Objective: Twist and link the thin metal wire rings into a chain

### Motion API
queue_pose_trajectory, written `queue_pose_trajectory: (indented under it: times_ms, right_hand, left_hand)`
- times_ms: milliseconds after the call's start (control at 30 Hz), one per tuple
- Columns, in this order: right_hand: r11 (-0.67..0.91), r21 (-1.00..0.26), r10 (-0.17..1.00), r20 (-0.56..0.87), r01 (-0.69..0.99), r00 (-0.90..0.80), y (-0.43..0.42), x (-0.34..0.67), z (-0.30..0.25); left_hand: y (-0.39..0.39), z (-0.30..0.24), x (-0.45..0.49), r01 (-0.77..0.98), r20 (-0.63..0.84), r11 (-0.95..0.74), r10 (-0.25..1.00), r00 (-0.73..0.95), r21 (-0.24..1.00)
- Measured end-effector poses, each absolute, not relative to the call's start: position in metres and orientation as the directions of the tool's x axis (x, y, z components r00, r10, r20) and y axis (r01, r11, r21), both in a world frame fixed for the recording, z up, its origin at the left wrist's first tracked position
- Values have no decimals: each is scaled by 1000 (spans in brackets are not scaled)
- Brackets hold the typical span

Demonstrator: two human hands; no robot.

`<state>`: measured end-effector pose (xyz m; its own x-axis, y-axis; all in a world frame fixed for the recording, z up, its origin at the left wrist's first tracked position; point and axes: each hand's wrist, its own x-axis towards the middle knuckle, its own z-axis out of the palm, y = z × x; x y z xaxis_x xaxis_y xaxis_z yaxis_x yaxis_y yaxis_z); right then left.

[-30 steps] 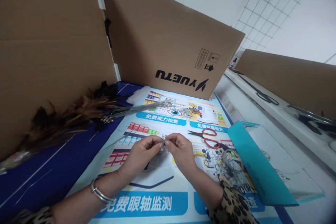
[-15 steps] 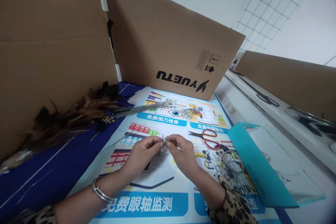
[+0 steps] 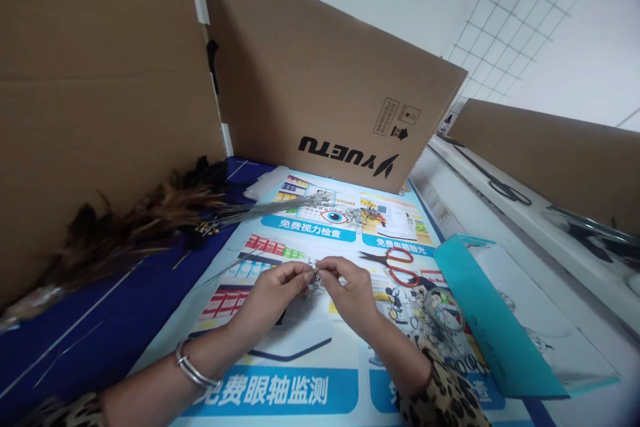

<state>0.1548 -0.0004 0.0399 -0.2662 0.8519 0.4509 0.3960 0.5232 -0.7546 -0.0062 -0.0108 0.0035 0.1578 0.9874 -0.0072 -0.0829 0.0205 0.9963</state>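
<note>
Over the printed sheet, my left hand [image 3: 280, 290] and my right hand [image 3: 350, 287] meet fingertip to fingertip. Both are closed in a pinch on a small wiry piece [image 3: 316, 275], whose thin loops show between and just below the fingers. Its exact kind is too small to make out. Red-handled scissors [image 3: 400, 265] lie beyond my right hand, blades pointing left. To the right of my right wrist spreads a heap of small wire and ring pieces [image 3: 435, 313], with a coil of wire [image 3: 445, 309] among them.
A turquoise box [image 3: 500, 320] stands at the right with wiry bits inside. Long thin wires [image 3: 280, 205] and brown feathers [image 3: 145, 213] lie at the left and back. Cardboard panels [image 3: 325, 67] wall the left and far sides. Dark scissors [image 3: 505, 190] rest on a white ledge.
My fingertips shift slightly around the small wiry piece, and the right hand's fingers turn a little. Everything else stays in place.
</note>
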Motion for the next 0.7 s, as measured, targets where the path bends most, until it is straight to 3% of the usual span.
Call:
queue_pose_trajectory:
  times_ms: [167, 533, 700]
  right_hand:
    - [479, -786, 877, 414, 390, -242, -1, 154, 39]
    - [471, -784, 882, 413, 403, -228, -5, 149, 33]
    - [264, -935, 957, 223, 238, -186, -3, 150, 32]
  left_hand:
    - [-13, 7, -7, -146, 42, -14, 981, 188, 989]
    - [-14, 4, -6, -172, -32, 50, 994, 108, 984]
    - [-13, 3, -5, -167, -18, 36, 994, 104, 985]
